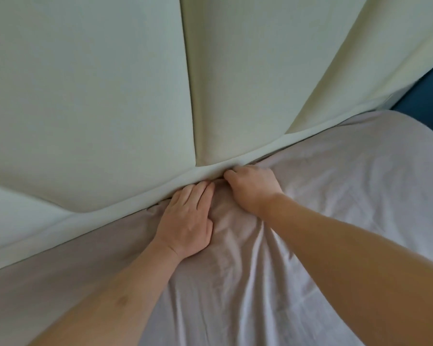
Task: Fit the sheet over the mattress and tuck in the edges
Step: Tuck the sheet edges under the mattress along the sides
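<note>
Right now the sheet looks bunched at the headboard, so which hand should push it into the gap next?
The right hand: its curled fingers already reach the gap, while the left hand lies flat on the sheet.

The padded headboard (110, 96) rises as a wall along the far edge of the bed, its lower piping pressed close against the sheet (335, 196), leaving only a narrow seam between them. Both hands crowd that seam at its middle: the left hand (188, 221) lies flat with fingertips at the headboard, the right hand (253, 188) just beside it, fingers curled down into the seam. Along the seam to either side nothing stands. The sheet's open stretch near the camera is crossed only by the two forearms. At far right the mattress corner drops off beside dark blue floor (425, 96).
</note>
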`<state>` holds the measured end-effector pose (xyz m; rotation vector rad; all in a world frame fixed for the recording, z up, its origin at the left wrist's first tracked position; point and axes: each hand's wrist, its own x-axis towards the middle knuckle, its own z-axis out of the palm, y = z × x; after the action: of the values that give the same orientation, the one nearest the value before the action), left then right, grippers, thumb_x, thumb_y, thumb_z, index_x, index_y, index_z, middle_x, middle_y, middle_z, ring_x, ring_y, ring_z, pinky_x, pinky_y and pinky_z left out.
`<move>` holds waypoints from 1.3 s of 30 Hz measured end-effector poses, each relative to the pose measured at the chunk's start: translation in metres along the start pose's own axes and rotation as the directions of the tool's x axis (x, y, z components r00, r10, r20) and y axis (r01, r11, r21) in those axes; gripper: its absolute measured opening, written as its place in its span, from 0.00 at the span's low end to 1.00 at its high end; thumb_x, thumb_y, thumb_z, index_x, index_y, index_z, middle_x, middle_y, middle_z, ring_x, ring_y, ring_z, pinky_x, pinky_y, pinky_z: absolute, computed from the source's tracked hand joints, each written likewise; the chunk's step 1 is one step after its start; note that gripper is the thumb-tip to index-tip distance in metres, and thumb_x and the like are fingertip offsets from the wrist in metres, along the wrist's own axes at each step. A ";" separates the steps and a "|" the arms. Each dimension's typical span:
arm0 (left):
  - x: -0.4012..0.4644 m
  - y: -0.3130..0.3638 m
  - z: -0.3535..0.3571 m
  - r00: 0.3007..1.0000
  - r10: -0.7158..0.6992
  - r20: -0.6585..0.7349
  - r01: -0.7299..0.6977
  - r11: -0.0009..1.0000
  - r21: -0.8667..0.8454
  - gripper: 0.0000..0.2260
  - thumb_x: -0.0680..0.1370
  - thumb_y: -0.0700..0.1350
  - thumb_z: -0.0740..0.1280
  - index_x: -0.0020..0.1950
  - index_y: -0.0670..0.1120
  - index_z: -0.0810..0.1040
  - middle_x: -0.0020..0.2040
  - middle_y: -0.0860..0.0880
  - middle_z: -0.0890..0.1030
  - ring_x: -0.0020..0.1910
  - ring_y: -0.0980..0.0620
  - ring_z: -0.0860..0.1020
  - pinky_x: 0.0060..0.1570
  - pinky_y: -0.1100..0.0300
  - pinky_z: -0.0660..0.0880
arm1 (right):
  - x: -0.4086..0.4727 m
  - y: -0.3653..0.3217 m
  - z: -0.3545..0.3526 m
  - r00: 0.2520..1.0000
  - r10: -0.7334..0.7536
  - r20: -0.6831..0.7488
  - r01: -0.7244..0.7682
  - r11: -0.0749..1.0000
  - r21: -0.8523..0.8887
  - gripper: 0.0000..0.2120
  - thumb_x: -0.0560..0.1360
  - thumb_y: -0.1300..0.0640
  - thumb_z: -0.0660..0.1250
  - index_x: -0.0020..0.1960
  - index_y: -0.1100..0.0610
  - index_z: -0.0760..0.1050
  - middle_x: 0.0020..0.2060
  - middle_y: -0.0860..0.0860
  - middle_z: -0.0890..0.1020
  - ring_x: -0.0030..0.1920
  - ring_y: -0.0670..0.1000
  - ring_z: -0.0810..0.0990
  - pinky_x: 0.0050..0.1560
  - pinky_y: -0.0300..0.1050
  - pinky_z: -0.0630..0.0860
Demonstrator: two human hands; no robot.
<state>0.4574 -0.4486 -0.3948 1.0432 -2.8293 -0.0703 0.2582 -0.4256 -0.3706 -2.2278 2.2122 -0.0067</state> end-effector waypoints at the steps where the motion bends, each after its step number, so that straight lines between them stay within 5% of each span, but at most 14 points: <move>1: 0.000 0.001 -0.001 1.000 -0.001 -0.006 0.001 1.000 0.004 0.31 0.73 0.48 0.60 0.76 0.40 0.69 0.72 0.43 0.72 0.66 0.42 0.72 0.67 0.47 0.70 | -0.003 -0.001 0.001 0.997 -0.028 -0.074 0.027 1.000 -0.014 0.07 0.77 0.57 0.61 0.48 0.55 0.78 0.44 0.52 0.81 0.46 0.59 0.80 0.36 0.48 0.68; 5: 0.000 -0.005 0.002 0.995 0.065 -0.082 -0.067 0.997 -0.031 0.26 0.73 0.46 0.62 0.69 0.40 0.77 0.65 0.43 0.77 0.61 0.40 0.75 0.62 0.47 0.71 | -0.028 0.007 0.022 0.928 -0.087 -0.361 0.113 0.992 0.051 0.02 0.72 0.61 0.67 0.43 0.58 0.79 0.45 0.55 0.80 0.46 0.59 0.76 0.47 0.53 0.74; 9: 0.000 -0.010 0.007 0.979 0.142 -0.146 -0.153 0.986 -0.061 0.21 0.72 0.44 0.63 0.63 0.39 0.80 0.59 0.43 0.80 0.53 0.40 0.77 0.55 0.47 0.74 | -0.018 0.005 0.006 0.974 0.036 -0.225 0.004 0.984 0.178 0.02 0.73 0.63 0.67 0.42 0.58 0.76 0.39 0.56 0.81 0.42 0.61 0.79 0.38 0.49 0.73; 11: 0.000 -0.011 0.008 0.975 0.154 -0.158 -0.169 0.982 -0.088 0.19 0.72 0.43 0.62 0.60 0.39 0.81 0.57 0.43 0.81 0.50 0.41 0.76 0.52 0.46 0.75 | -0.001 0.005 -0.009 0.990 0.120 -0.069 -0.113 0.989 0.099 0.04 0.75 0.61 0.63 0.46 0.56 0.76 0.40 0.56 0.82 0.42 0.62 0.79 0.37 0.48 0.68; 17: -0.001 -0.014 0.011 0.965 0.191 -0.181 -0.213 0.971 -0.111 0.14 0.72 0.42 0.61 0.53 0.40 0.81 0.53 0.44 0.81 0.46 0.41 0.75 0.48 0.47 0.75 | 0.021 -0.008 -0.023 0.976 0.069 0.205 -0.039 0.989 -0.146 0.13 0.78 0.63 0.58 0.54 0.57 0.80 0.52 0.57 0.83 0.52 0.61 0.81 0.44 0.48 0.70; 23: -0.003 -0.012 0.008 0.963 0.201 -0.181 -0.222 0.970 -0.102 0.16 0.73 0.43 0.62 0.58 0.41 0.81 0.58 0.44 0.80 0.53 0.41 0.77 0.56 0.47 0.74 | 0.007 0.002 -0.021 0.995 0.039 0.089 -0.028 0.992 -0.124 0.03 0.75 0.62 0.60 0.48 0.55 0.70 0.45 0.56 0.83 0.45 0.62 0.81 0.40 0.49 0.66; 29: -0.003 -0.011 0.004 0.971 0.198 -0.137 -0.214 0.971 -0.112 0.21 0.74 0.44 0.62 0.66 0.40 0.79 0.66 0.43 0.78 0.64 0.42 0.75 0.69 0.49 0.69 | -0.009 0.008 -0.012 0.996 -0.033 -0.080 0.031 0.999 -0.031 0.05 0.73 0.60 0.64 0.49 0.58 0.73 0.39 0.55 0.81 0.40 0.62 0.80 0.36 0.49 0.66; 32: -0.001 -0.012 0.003 0.970 0.207 -0.124 -0.224 0.963 -0.147 0.23 0.74 0.43 0.62 0.68 0.40 0.78 0.63 0.44 0.80 0.60 0.43 0.76 0.63 0.50 0.72 | -0.026 0.012 -0.004 0.978 -0.141 -0.156 0.137 0.990 -0.033 0.05 0.70 0.60 0.65 0.45 0.57 0.77 0.46 0.55 0.78 0.49 0.60 0.76 0.49 0.53 0.75; 34: -0.001 -0.012 0.004 0.969 0.211 -0.127 -0.230 0.961 -0.156 0.22 0.74 0.42 0.62 0.67 0.40 0.78 0.59 0.44 0.81 0.56 0.43 0.77 0.59 0.50 0.74 | -0.029 0.016 -0.005 0.990 -0.083 -0.110 0.091 0.994 0.065 0.06 0.75 0.59 0.63 0.46 0.57 0.78 0.53 0.55 0.76 0.54 0.60 0.74 0.58 0.53 0.74; 36: -0.001 -0.014 0.005 0.970 0.209 -0.128 -0.226 0.963 -0.143 0.21 0.74 0.42 0.62 0.66 0.40 0.79 0.59 0.45 0.81 0.54 0.43 0.77 0.57 0.49 0.75 | -0.018 0.016 -0.015 0.999 0.039 -0.028 -0.032 0.975 0.220 0.08 0.80 0.57 0.59 0.47 0.57 0.75 0.49 0.54 0.77 0.50 0.60 0.77 0.51 0.52 0.76; 39: -0.001 -0.015 0.006 0.971 0.210 -0.115 -0.223 0.969 -0.109 0.20 0.75 0.43 0.61 0.65 0.41 0.79 0.59 0.45 0.81 0.53 0.43 0.77 0.56 0.49 0.75 | 0.007 0.017 -0.026 0.982 0.152 0.114 -0.168 0.974 0.153 0.06 0.79 0.59 0.59 0.50 0.57 0.75 0.45 0.54 0.81 0.46 0.59 0.80 0.47 0.53 0.78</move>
<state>0.4664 -0.4593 -0.4021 0.6875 -2.7851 -0.1606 0.2413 -0.4324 -0.3441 -1.9189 2.2422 -0.0696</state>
